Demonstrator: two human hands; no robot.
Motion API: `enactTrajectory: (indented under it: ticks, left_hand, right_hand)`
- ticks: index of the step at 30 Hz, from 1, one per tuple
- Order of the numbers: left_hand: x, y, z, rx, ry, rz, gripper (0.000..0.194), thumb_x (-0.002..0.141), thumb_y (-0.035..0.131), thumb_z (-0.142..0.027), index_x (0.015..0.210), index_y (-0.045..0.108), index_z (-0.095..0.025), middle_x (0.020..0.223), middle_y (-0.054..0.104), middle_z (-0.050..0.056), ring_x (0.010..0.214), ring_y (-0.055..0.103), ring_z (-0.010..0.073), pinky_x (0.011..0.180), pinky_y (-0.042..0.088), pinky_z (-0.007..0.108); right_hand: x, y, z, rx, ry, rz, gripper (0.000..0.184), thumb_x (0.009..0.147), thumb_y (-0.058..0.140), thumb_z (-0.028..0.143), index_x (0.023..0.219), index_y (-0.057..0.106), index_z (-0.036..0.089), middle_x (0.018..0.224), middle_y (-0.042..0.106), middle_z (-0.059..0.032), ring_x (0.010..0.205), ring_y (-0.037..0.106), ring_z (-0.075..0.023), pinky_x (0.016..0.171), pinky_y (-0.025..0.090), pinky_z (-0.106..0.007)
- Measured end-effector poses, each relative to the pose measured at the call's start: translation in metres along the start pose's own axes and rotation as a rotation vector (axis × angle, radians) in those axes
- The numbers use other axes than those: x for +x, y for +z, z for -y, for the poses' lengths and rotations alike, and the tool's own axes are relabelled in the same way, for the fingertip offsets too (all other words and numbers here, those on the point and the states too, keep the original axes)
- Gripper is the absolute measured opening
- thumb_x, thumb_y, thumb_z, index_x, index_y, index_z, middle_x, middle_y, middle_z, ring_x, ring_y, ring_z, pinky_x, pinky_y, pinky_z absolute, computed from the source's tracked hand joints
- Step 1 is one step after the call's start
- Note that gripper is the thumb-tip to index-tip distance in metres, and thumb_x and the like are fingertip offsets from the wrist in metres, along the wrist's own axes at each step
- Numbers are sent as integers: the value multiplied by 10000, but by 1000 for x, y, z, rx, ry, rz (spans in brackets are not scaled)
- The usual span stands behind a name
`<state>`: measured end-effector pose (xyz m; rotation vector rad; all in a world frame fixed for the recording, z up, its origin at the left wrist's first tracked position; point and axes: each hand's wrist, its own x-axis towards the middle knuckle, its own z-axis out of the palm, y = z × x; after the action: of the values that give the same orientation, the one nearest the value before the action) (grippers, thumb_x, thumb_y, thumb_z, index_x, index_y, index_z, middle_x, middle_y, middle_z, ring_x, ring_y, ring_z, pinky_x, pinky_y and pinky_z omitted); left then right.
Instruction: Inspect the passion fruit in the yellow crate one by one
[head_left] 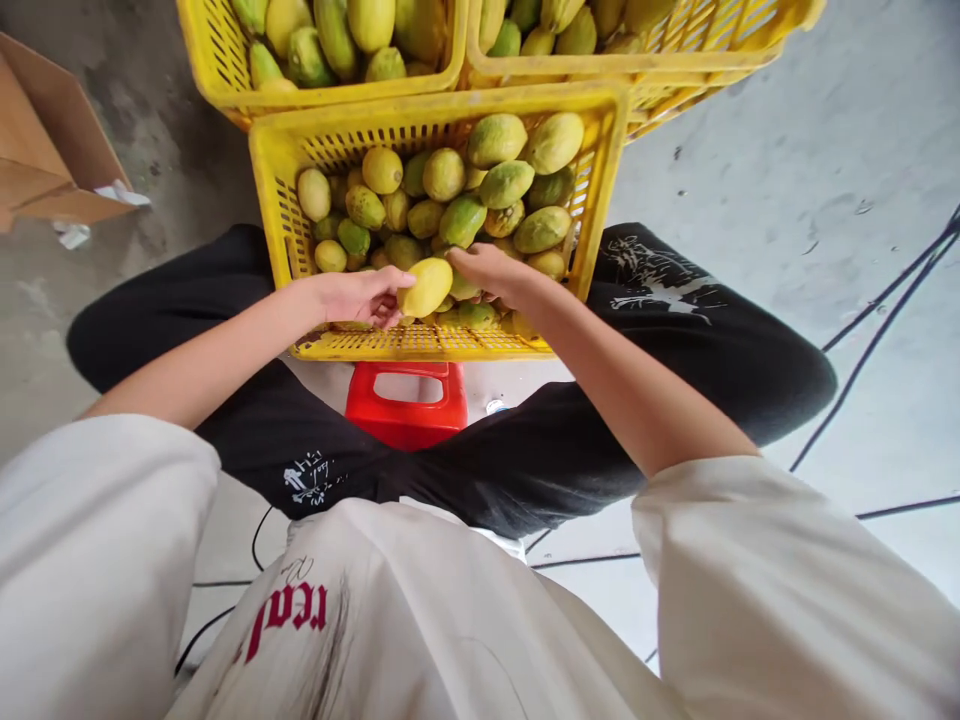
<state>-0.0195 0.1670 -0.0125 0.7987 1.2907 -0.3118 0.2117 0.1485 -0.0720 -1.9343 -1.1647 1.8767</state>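
Grasping a yellow oval fruit (427, 288) in our left hand (371, 294), we cannot tell whether our right hand (493, 270), fingers partly hidden over the plastic crate (606, 180), holds anything.

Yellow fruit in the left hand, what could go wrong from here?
The yellow fruit could slip, since the left hand seems to hold it by one end, and bruise against the other fruits. The right hand, down at the heap in the yellow crate, might knock fruits together. Black cables across the floor could trip someone.
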Motion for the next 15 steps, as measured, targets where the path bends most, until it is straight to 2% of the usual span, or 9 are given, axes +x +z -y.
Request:
enactTrajectory:
  ticks: [1, 3, 5, 8, 11, 13, 15]
  left_hand:
    - [-13, -2, -12, 26, 48, 12, 524, 1069, 780, -716, 1014, 837, -198, 922, 849, 120, 1146, 888, 358, 1037, 734, 451]
    - [-36, -5, -37, 42, 140, 57, 545, 1102, 720, -707, 1211, 856, -191, 1079, 897, 120, 1321, 852, 370, 1111, 703, 454]
    - [-53, -8, -58, 19, 202, 59, 486, 1135, 702, -609, 1336, 833, -185, 1166, 903, 108, 1439, 806, 375, 1130, 687, 444]
    - [-68, -13, -80, -9, 265, -39, 367, 1123, 751, -417, 1391, 810, -174, 1211, 897, 104, 1485, 783, 399, 1098, 695, 447]
    - [-71, -21, -91, -32, 431, -42, 360, 1080, 740, -200, 1436, 784, -163, 1250, 896, 78, 1452, 805, 370, 1118, 687, 445]
    - [-69, -26, -92, -77, 539, 2, 473, 1033, 732, -85, 1497, 746, -176, 1284, 891, 44, 1424, 822, 333, 1158, 667, 433]
    - [-66, -29, -92, -152, 585, 33, 652, 966, 763, -2, 1570, 691, -235, 1304, 884, 6, 1389, 842, 317, 1171, 664, 433]
  right_hand:
    - [-8, -5, 15, 77, 44, -19, 284, 1167, 726, 452, 1117, 802, 183, 811, 716, -81, 704, 725, -279, 730, 656, -416]
    - [-29, -14, 49, 158, 115, -45, 349, 1237, 581, 412, 1034, 759, 191, 753, 678, -56, 589, 598, -203, 614, 560, -329]
    - [-50, -19, 80, 254, 83, -44, 408, 1274, 512, 385, 963, 697, 197, 709, 645, -37, 537, 529, -159, 527, 447, -262]
    - [-71, -25, 113, 459, -43, -30, 457, 1295, 433, 429, 924, 620, 239, 675, 613, -23, 528, 513, -160, 448, 373, -228]
    - [-70, -29, 125, 626, -213, -77, 352, 1267, 524, 435, 964, 617, 280, 778, 646, -22, 630, 591, -190, 430, 409, -227]
    - [-61, -32, 127, 692, -304, -144, 236, 1189, 678, 360, 972, 603, 308, 918, 694, -14, 763, 667, -197, 467, 482, -231]
    - [-53, -38, 128, 734, -300, -138, 200, 1118, 762, 345, 1007, 596, 344, 1014, 718, 4, 871, 716, -207, 510, 537, -246]
